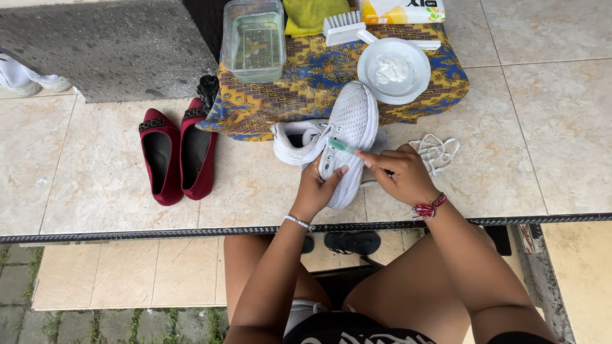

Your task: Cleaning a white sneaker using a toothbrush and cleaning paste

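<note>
Two hands meet on one white mesh sneaker (352, 137), which I hold tipped up off the pale tiled floor (102, 178) with its sole turned toward me. Its long axis runs away from me and slightly to the right, toe end toward the patterned blue and yellow cloth (299, 89), heel end nearest my lap. My left hand (315, 191) is wrapped around the near end from below, fingers closed on the shoe's edge and carrying its weight. My right hand (405, 173) comes in from the right side, fingers pinched shut on a small green-handled brush (341, 146) that lies crosswise to the shoe, its head touching the sole near the middle. I think it is a toothbrush, though it is too small to be sure. So the right hand works across the sneaker's length while the left steadies it.

Just beyond lies the matching white sneaker (294, 140) on its side. A white bowl of white paste (393, 70) and a clear plastic tub of water (254, 39) sit on the cloth, both well apart from my hands; loose white laces (437, 151) lie just beside my right hand.
</note>
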